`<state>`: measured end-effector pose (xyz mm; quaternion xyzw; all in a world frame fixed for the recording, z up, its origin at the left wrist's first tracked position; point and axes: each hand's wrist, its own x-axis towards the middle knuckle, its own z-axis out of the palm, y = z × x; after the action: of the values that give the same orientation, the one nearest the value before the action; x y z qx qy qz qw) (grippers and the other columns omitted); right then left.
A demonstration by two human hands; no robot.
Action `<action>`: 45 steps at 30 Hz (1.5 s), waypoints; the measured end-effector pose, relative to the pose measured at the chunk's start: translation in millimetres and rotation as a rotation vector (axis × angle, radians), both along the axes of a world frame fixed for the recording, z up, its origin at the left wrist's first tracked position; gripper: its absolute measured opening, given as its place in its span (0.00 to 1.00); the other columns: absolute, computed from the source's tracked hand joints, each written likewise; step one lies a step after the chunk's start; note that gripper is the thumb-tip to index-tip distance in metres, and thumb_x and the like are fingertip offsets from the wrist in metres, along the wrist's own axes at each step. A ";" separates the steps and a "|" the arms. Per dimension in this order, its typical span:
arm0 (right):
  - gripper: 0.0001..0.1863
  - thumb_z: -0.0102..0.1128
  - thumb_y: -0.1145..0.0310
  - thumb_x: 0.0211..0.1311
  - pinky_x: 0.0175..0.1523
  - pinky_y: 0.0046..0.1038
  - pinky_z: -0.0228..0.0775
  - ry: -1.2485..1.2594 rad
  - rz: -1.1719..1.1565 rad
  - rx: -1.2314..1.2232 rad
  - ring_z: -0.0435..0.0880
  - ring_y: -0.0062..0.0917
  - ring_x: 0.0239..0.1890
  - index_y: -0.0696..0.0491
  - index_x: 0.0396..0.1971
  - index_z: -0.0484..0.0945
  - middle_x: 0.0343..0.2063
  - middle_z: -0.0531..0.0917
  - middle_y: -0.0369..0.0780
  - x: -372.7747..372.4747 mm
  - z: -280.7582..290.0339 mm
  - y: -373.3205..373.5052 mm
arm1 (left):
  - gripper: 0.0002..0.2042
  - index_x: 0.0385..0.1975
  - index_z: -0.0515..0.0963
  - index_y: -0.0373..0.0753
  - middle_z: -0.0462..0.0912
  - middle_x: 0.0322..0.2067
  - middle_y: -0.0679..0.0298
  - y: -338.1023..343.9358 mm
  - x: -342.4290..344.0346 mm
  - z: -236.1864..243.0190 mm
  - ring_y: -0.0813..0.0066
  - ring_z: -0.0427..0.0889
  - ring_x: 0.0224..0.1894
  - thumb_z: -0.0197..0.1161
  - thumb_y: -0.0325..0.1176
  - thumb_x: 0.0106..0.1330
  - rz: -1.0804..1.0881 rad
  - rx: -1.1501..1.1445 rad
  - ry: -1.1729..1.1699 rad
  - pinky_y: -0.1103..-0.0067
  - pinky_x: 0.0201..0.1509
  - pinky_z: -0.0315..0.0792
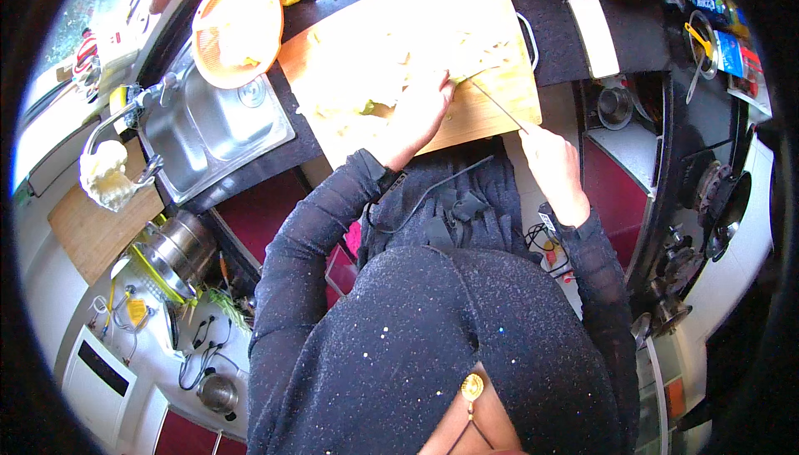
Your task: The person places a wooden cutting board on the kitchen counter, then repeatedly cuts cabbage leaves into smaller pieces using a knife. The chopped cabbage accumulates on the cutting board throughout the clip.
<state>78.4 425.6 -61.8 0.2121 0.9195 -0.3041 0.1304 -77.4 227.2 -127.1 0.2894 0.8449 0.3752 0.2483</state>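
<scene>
My right hand is wrapped round the handle of a knife. Its thin blade slants up and left over the wooden cutting board. My left hand rests on the board just left of the blade, fingers bent together against a pale, greenish vegetable piece. Glare washes out much of the board, so the piece's kind cannot be told. Pale cut bits are scattered beyond the knife tip, and a greenish scrap lies left of my left hand.
An orange colander stands at the far left, beside the steel sink and its tap. Right of the board lies a white oblong object on the dark counter. Bowls and packages crowd the far right.
</scene>
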 end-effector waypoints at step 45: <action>0.14 0.56 0.63 0.67 0.33 0.35 0.72 0.075 0.020 -0.180 0.83 0.40 0.27 0.60 0.35 0.81 0.25 0.81 0.52 -32.4 -30.1 23.7 | 0.08 0.42 0.75 0.35 0.76 0.33 0.52 -15.8 13.9 9.1 0.57 0.78 0.39 0.51 0.28 0.68 -0.243 0.180 0.558 0.68 0.45 0.72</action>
<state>46.0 449.3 -91.9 0.1789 0.8948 -0.3918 0.1176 -63.5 211.4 -118.1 0.5010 0.8030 0.3220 0.0233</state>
